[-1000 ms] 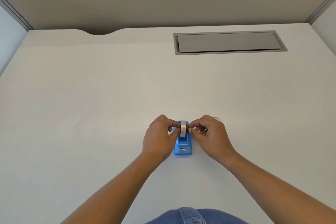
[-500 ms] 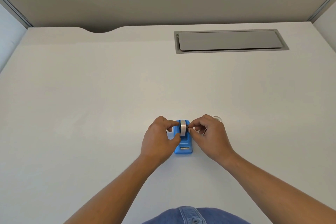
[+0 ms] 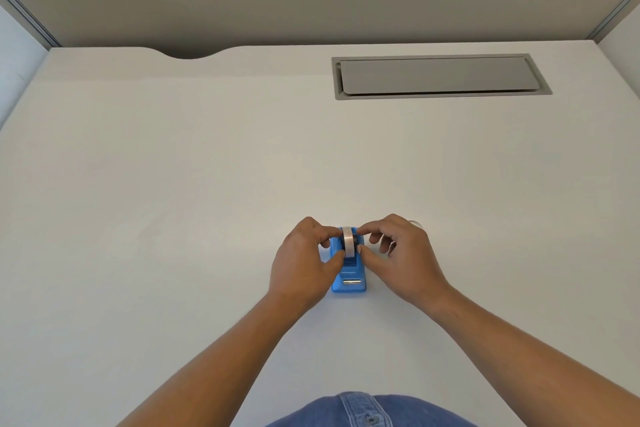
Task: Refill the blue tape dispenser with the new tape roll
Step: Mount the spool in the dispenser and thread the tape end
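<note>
The blue tape dispenser (image 3: 349,279) stands on the white desk, its metal cutter end toward me. A white tape roll (image 3: 348,242) sits upright in the dispenser's cradle. My left hand (image 3: 303,263) pinches the roll from the left with thumb and forefinger. My right hand (image 3: 398,256) pinches it from the right the same way. Part of the dispenser's sides is hidden behind my fingers. A small clear ring-like object (image 3: 415,222) peeks out just behind my right hand; I cannot tell what it is.
A grey cable hatch (image 3: 440,75) is set into the white desk (image 3: 173,184) at the back right. A curved notch cuts the desk's far edge at the left. Grey partition walls close the back and sides.
Both hands stay on the roll at the dispenser; the fingers have shifted only slightly. The view has tilted up a little.
</note>
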Motion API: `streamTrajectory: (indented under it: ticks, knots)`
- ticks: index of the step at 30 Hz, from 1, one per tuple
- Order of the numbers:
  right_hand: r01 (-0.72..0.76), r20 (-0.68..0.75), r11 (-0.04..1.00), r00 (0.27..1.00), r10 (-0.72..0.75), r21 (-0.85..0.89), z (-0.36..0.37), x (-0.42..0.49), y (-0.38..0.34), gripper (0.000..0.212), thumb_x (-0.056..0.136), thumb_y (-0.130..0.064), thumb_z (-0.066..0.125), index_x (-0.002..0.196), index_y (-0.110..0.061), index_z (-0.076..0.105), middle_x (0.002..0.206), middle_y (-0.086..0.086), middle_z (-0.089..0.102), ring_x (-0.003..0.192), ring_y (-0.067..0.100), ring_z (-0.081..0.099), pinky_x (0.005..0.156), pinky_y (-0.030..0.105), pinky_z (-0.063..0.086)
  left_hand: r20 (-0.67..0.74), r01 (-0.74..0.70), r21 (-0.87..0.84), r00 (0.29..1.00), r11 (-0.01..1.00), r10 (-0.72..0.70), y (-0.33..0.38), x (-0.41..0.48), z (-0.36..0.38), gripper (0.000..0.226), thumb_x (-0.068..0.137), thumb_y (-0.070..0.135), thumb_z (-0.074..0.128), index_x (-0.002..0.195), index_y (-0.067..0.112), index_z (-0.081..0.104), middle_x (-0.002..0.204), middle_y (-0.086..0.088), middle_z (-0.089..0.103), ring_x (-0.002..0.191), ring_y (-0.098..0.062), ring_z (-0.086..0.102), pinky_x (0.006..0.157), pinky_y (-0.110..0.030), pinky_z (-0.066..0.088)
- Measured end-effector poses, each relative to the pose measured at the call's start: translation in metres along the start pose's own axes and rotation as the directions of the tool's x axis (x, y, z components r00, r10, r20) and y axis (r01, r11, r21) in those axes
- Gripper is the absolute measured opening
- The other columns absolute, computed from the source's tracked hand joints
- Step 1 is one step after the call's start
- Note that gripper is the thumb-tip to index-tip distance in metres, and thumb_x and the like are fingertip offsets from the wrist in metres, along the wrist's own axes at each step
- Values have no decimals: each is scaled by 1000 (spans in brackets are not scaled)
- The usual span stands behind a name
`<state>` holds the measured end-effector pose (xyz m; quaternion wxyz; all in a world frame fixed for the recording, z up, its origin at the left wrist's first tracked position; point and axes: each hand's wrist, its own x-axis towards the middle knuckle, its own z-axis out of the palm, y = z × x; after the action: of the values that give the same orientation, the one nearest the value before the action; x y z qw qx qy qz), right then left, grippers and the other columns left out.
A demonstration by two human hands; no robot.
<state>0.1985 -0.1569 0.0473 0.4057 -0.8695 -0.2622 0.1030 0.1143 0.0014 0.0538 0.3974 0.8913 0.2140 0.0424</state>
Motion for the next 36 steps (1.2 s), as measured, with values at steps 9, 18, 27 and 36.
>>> streamTrajectory:
  ticks: [9,18,27,36]
  knots:
    - [27,101,994,995,-16,-103,-4,4,-8,30,79,-23,76,107,-33,72,86,-16,59,72,6,56,64,17,45,35,-25,-4,999,1000,25,-4,-2,-4,37,79,24,71,114,32,67,86,15,49,70,0,52,60,-15,41]
    - [101,227,948,973,-32,-302,-14,19,-22,19,80,-33,72,99,-32,72,85,-13,58,69,5,49,64,29,48,277,-112,176,959,978,60,-7,-4,-5,108,52,66,80,144,35,32,102,19,43,84,-5,49,66,-19,38]
    - [96,254,954,967,-22,-283,-17,21,-19,18,83,-32,73,101,-34,74,81,-13,60,64,0,48,60,23,38,268,-110,171,961,979,62,-4,-1,-1,95,64,49,84,142,28,36,113,9,52,90,-8,48,76,-23,44]
    - [76,241,966,970,-14,-248,-13,15,-17,25,78,-29,77,103,-32,71,84,-17,56,65,0,50,59,22,43,251,-94,126,966,987,60,-5,-5,-1,101,64,49,84,147,32,29,118,10,52,94,-4,46,77,-20,42]
